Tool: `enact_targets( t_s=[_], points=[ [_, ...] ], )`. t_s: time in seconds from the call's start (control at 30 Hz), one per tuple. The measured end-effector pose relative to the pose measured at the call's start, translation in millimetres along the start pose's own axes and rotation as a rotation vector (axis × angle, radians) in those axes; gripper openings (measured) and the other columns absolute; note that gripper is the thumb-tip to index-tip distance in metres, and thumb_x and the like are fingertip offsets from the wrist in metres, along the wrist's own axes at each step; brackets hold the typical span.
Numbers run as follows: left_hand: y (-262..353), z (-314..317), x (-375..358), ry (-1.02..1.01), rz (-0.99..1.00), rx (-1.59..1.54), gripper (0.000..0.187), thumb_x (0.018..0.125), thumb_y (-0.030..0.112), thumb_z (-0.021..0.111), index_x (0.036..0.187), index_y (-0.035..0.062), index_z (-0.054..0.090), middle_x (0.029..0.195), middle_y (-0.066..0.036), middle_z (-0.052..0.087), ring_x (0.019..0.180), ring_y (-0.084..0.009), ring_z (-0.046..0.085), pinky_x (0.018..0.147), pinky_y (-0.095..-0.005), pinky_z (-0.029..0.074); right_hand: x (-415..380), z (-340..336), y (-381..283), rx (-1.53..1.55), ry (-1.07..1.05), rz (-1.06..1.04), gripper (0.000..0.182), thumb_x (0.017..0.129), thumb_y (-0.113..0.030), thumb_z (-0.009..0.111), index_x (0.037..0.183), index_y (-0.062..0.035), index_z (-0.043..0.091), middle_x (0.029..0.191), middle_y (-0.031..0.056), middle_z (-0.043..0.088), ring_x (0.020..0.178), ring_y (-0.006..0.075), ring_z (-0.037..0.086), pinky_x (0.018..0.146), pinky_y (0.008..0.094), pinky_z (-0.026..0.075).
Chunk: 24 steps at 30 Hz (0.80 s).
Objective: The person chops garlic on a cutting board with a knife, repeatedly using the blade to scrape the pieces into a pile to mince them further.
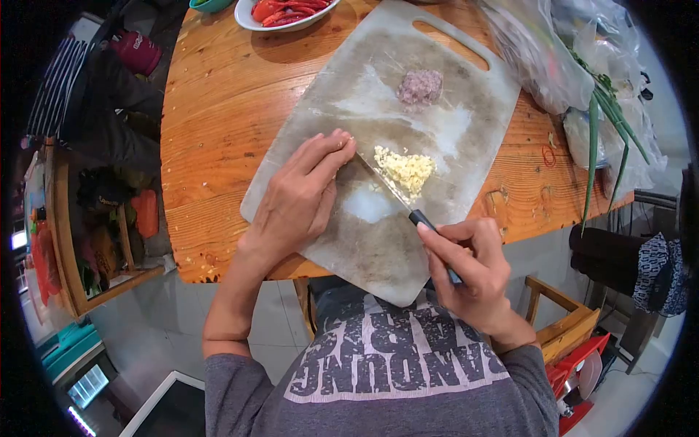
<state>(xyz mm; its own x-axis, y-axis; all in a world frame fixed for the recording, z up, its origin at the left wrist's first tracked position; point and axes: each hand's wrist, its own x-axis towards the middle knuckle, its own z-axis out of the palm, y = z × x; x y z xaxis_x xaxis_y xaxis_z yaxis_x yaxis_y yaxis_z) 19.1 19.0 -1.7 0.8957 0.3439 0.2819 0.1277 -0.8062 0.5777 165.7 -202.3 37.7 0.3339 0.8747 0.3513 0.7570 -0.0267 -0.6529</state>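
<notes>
My right hand (470, 266) is wrapped around the black handle of a kitchen knife (389, 186), whose narrow blade slants up to the left over the cutting board (371, 258). Against the blade's right side lies a pile of finely chopped pale garlic (408, 171). My left hand (302, 186) rests over the left part of the board, fingers stretched out and close together, fingertips right at the knife's tip. Small pale bits cling to these fingertips. Farther up the board sits a small mound of chopped purplish shallot (421, 87).
A white bowl (284, 26) of red chillies and tomato stands at the wooden table's (211, 146) far side. Plastic bags (553, 58) and green onion leaves (611, 124) lie at the right, the leaves hanging over the edge. The board's near corner overhangs the table edge.
</notes>
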Motion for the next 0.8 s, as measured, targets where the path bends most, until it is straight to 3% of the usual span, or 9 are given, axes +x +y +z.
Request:
enact_targets(
  t_s=[0.17,0.27,0.37,0.63,0.8],
  points=[
    [4.2,-1.8,4.5,0.005,0.006,0.028,0.045,0.089,-0.01,0.052,0.133,-0.0013,0.061,0.134,-0.02,0.061,0.129,-0.0366,0.057,0.114,-0.0456,0.042,-10.1,12.7,7.9,0.027,-0.004,0.113,0.051,0.074,0.01,0.072,0.123,-0.0045,0.072,0.09,0.0106,0.058,0.078,0.0248,0.054,0.068,0.0329,0.046],
    [0.7,-0.5,1.9,-0.003,0.013,0.002,0.049,0.083,-0.009,0.057,0.132,-0.0023,0.059,0.136,-0.017,0.059,0.131,-0.0372,0.054,0.115,-0.0465,0.041,-11.9,12.9,1.1,-0.045,-0.029,0.055,0.051,0.074,0.01,0.072,0.123,-0.0047,0.072,0.091,0.0108,0.059,0.079,0.0244,0.055,0.067,0.0323,0.046],
    [0.9,0.2,0.4,0.017,0.008,0.017,0.044,0.09,-0.01,0.052,0.133,-0.0014,0.061,0.135,-0.02,0.06,0.13,-0.0365,0.057,0.114,-0.0449,0.043,-6.7,10.9,5.3,-0.002,-0.017,0.057,0.049,0.075,0.009,0.073,0.122,-0.0033,0.072,0.091,0.011,0.058,0.078,0.0239,0.054,0.067,0.0319,0.046],
    [2.5,-1.0,-0.3,0.013,-0.022,-0.01,0.046,0.09,-0.011,0.051,0.133,-0.001,0.06,0.136,-0.02,0.06,0.131,-0.0361,0.057,0.114,-0.0449,0.043,1.8,2.1,-14.9,0.037,-0.048,0.057,0.051,0.076,0.013,0.07,0.124,-0.0018,0.07,0.09,0.0114,0.057,0.078,0.026,0.053,0.068,0.0319,0.047],
    [1.3,-0.2,0.1,0.01,-0.01,-0.002,0.047,0.088,-0.01,0.053,0.133,-0.001,0.06,0.136,-0.019,0.059,0.13,-0.0369,0.056,0.113,-0.0451,0.043,-9.5,12.3,-4.3,0.061,-0.123,0.119,0.06,0.075,0.014,0.067,0.132,-0.0005,0.064,0.099,0.0145,0.055,0.085,0.0282,0.054,0.071,0.0342,0.048]
  ],
)
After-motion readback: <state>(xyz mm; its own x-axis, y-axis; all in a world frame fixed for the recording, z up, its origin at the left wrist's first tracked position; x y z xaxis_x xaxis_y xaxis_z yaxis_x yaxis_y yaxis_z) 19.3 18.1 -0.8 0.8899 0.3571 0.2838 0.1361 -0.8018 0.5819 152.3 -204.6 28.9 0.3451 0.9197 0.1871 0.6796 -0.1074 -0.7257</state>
